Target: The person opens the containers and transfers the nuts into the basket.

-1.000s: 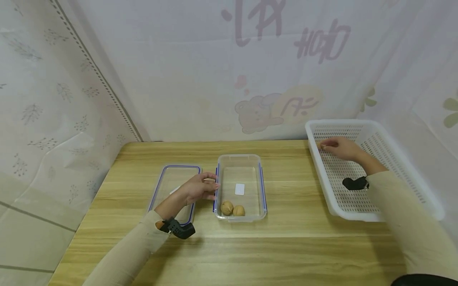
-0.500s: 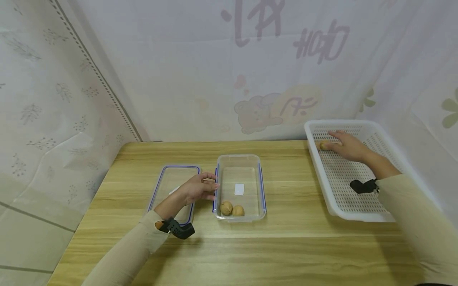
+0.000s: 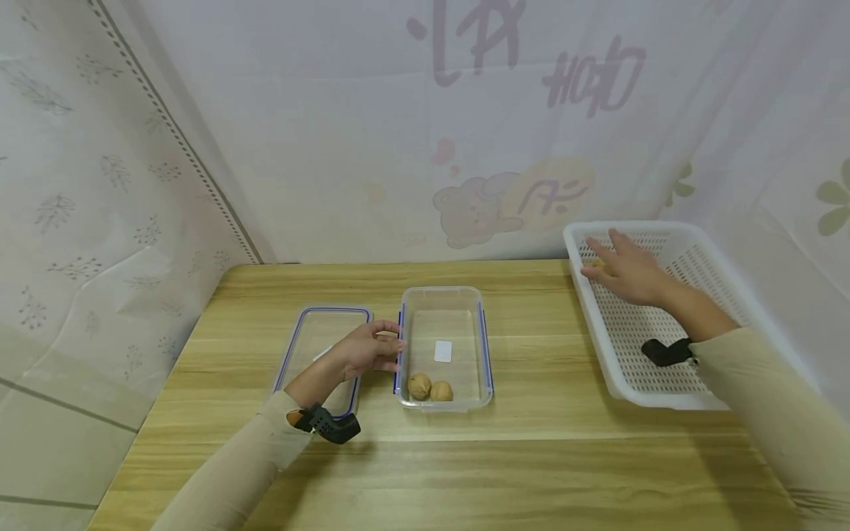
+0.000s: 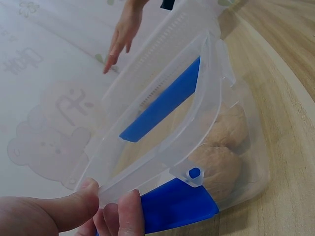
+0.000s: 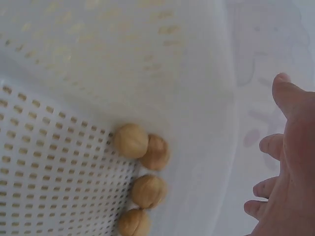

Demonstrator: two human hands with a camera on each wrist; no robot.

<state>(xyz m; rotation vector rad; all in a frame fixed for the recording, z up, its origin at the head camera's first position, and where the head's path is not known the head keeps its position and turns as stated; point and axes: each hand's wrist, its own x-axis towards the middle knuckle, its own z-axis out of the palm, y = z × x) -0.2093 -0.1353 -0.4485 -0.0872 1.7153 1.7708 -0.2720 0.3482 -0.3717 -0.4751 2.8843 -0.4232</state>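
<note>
A clear plastic food container (image 3: 443,321) with blue side clips stands on the table. Two walnuts (image 3: 430,389) lie in its near end. My left hand (image 3: 361,350) pinches the container's left wall, thumb at the rim and fingers outside by the blue clip (image 4: 177,206). Over the far left corner of a white basket (image 3: 603,358), my right hand (image 3: 631,276) has its fingers spread and holds nothing. In the right wrist view, several walnuts (image 5: 148,191) sit together along the basket's wall, apart from that hand; in the head view it partly hides them.
A clear lid (image 3: 332,318) with a blue seal lies left of the container, partly under my left forearm. The wooden table (image 3: 425,479) meets a printed cloth backdrop (image 3: 372,147) behind. The basket stands at the right side.
My right hand has let go of a walnut at the basket's left wall, spread its fingers and lifted a little. The left hand and container have stayed put.
</note>
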